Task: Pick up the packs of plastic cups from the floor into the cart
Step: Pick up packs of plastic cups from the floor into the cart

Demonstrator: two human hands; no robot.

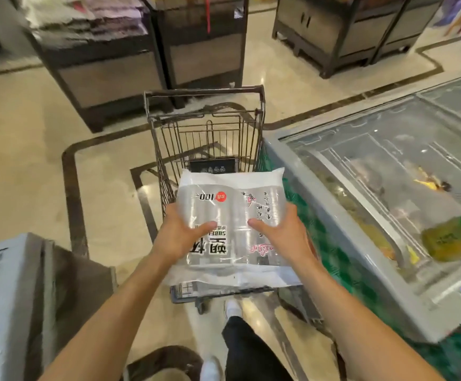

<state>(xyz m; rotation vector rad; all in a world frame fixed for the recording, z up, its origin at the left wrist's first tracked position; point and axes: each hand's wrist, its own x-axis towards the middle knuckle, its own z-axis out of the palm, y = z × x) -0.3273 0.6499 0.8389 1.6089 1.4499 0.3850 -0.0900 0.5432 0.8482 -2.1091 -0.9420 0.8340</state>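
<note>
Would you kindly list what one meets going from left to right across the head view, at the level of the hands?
Grey freezer corner → left hand → pack of plastic cups → right hand → glass-topped chest freezer.

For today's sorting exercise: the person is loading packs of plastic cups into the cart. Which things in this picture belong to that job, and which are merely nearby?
Part of the job:
pack of plastic cups
left hand
right hand
cart

Merely nearby:
chest freezer
green bottle inside that freezer
dark display stands
second freezer at lower left
</note>
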